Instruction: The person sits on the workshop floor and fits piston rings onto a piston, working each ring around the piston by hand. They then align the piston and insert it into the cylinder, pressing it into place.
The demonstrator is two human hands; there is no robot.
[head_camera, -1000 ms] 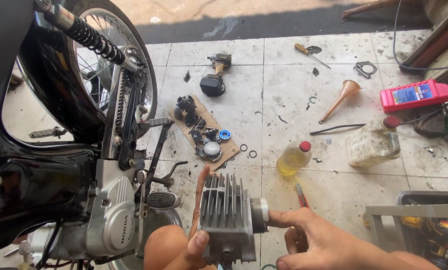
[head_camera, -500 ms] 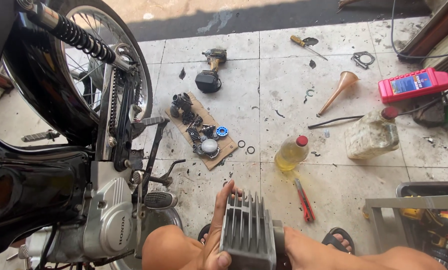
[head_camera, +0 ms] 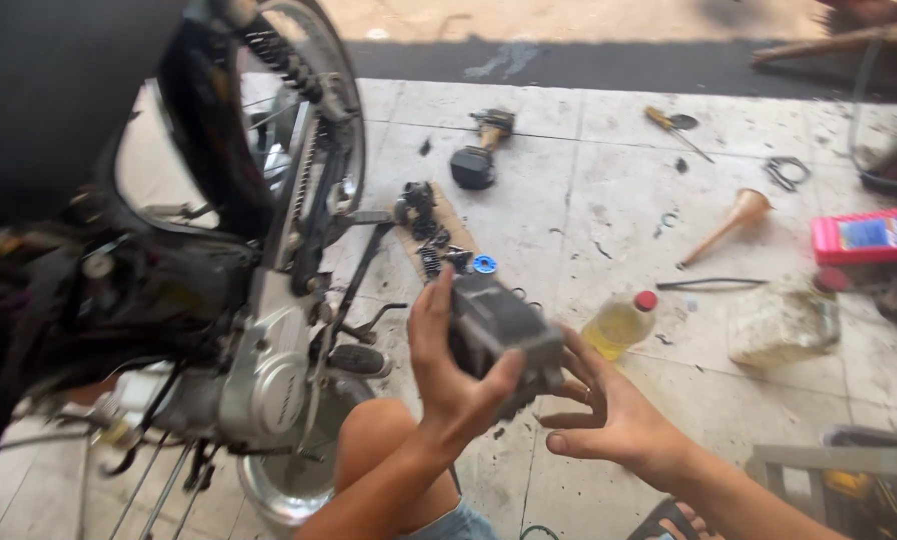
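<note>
My left hand (head_camera: 450,372) grips a grey finned engine cylinder (head_camera: 498,335) and holds it up over the tiled floor, tilted so its flat side faces me. Just right of it is my right hand (head_camera: 608,410), fingers spread, fingertips at the cylinder's lower right edge. To the left stands a black motorcycle (head_camera: 198,290) with its silver engine case (head_camera: 263,385) close to my knee.
A cardboard piece with small engine parts (head_camera: 438,240) lies beyond the cylinder. An oil bottle with a red cap (head_camera: 620,322), a clear plastic container (head_camera: 780,322), an orange funnel (head_camera: 733,220), a pink bottle (head_camera: 868,236), a cordless driver (head_camera: 480,152) and a screwdriver (head_camera: 673,125) are scattered on the tiles.
The cylinder has been lifted and turned from fins-up to its flat side. My right hand came back into view beside it with the fingers spread. The camera swung left and closer.
</note>
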